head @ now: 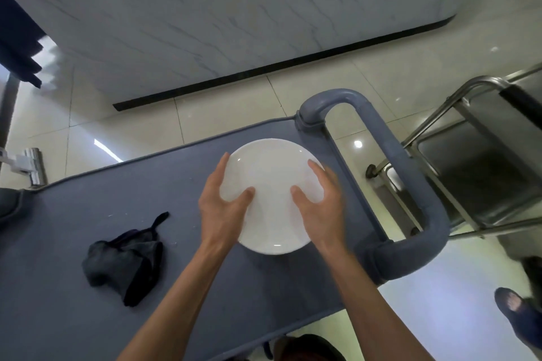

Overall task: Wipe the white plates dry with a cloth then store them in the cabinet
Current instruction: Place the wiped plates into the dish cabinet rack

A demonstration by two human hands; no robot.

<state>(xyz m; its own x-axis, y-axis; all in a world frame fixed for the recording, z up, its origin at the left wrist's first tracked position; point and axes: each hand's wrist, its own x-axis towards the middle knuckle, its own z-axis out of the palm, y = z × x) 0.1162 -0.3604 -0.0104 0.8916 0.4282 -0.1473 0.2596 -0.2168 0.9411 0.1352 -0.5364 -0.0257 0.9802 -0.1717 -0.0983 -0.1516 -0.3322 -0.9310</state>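
A round white ceramic plate [272,193] sits over the far right part of a grey-blue cart top [88,243], beside its tubular grey handle [404,173]. The left hand [225,205] and right hand [319,205] grip its opposite rims, thumbs on its face. A crumpled dark grey cloth [126,261] lies near the left. No writing is legible.

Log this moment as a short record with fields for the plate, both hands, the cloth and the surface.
plate: white plate, held over the grey cart top; contact with it cannot be told
left hand: left hand grips the plate's left edge, thumb on its face
right hand: right hand grips the right edge, thumb on its face
cloth: dark cloth, crumpled on the cart top left of the plate, untouched
surroundings: cart handle right of the plate; metal trolley beyond
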